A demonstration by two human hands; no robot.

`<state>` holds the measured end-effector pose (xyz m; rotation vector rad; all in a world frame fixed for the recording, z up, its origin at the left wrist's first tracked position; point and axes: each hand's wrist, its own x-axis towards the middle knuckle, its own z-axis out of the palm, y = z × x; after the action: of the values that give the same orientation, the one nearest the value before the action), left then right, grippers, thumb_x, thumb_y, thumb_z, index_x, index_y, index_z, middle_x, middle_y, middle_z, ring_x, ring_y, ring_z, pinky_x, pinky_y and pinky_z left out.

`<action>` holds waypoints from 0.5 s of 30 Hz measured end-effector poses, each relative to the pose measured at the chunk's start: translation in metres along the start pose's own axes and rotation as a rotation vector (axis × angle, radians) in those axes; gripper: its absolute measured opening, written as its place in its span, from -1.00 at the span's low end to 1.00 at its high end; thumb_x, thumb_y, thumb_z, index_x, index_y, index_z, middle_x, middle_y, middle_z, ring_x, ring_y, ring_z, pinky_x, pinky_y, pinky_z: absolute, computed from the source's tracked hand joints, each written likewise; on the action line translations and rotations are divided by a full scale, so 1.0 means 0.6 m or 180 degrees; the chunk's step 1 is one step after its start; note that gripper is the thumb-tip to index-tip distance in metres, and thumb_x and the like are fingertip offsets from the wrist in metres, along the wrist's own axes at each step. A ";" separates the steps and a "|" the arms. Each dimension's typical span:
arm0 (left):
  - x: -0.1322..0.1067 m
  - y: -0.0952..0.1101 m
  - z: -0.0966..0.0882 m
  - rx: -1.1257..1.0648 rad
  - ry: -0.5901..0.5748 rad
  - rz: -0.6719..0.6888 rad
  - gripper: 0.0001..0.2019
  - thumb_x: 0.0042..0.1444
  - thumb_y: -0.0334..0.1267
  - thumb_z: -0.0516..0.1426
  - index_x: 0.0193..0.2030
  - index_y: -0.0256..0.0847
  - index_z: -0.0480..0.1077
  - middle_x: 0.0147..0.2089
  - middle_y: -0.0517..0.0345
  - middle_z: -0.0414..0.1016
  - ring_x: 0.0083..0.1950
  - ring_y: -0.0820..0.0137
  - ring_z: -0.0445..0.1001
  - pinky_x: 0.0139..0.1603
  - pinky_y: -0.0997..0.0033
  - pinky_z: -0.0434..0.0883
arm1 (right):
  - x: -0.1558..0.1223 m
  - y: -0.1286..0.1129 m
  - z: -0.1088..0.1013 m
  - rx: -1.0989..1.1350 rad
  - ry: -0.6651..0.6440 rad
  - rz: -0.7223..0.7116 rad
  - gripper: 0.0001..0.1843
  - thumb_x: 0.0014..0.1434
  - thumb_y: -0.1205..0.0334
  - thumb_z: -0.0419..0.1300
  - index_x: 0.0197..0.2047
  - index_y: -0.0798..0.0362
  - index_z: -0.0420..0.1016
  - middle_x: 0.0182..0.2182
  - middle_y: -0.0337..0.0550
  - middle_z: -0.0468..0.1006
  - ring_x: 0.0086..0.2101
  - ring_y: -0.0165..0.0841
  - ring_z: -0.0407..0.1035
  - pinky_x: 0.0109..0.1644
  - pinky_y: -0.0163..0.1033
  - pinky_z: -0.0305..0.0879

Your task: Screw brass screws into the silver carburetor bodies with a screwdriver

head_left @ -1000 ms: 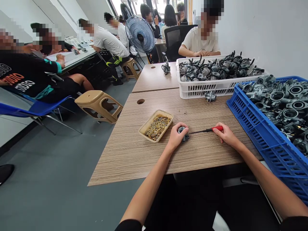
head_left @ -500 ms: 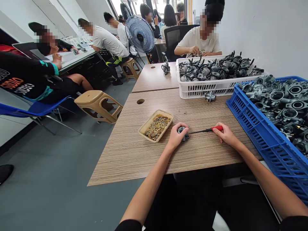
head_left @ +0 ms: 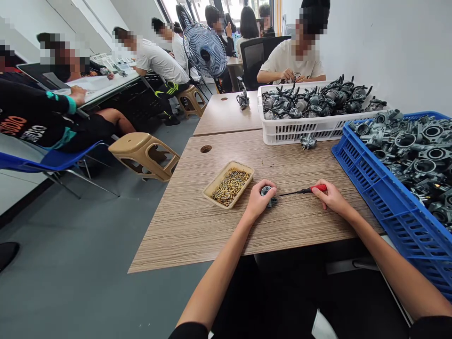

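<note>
Wrapping its fingers around a carburetor body (head_left: 273, 202) on the table (head_left: 190, 226), the left hand (head_left: 260, 200) faced a screwdriver (head_left: 305, 190) pinched in the right hand's (head_left: 331, 195) fingers; open room lay toward the near edge, a blue crate (head_left: 383, 207) bounding the right.

On the black shirt (head_left: 45, 113) of a person seated at the far left, block capitals appear to read "STUDIO" twice: once in orange lettering (head_left: 13, 125), running to the left edge of the view with its first letters unclear, and again in white lettering (head_left: 34, 134), lower and slanted. A pale mark on the fan hub (head_left: 205, 55) is too small to read.
</note>
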<state>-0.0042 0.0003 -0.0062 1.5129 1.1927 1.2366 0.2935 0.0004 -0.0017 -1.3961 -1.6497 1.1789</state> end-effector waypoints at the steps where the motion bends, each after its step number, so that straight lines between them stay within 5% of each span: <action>1: 0.000 0.000 0.000 -0.0004 -0.0003 0.0005 -0.82 0.15 -0.09 0.22 -0.31 -0.14 0.50 -0.32 0.16 0.52 -0.29 0.38 0.44 -0.20 0.38 0.45 | 0.000 0.000 0.000 0.0004 0.0007 -0.0006 -0.46 0.23 -0.37 0.29 -0.27 -0.07 0.29 -0.59 -0.46 0.22 -0.73 -0.47 0.17 -0.70 -0.31 0.08; 15: -0.002 -0.002 0.002 -0.0024 -0.0009 0.0047 -0.84 0.17 -0.12 0.23 -0.30 -0.15 0.50 -0.33 0.20 0.50 -0.31 0.42 0.44 -0.21 0.43 0.43 | -0.002 0.001 0.000 0.0017 -0.0019 -0.0032 -0.48 0.25 -0.34 0.28 -0.27 -0.06 0.28 -0.60 -0.47 0.22 -0.73 -0.47 0.18 -0.69 -0.31 0.09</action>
<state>-0.0036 -0.0007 -0.0076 1.5201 1.1758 1.2469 0.2940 -0.0005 -0.0021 -1.3809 -1.6546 1.1819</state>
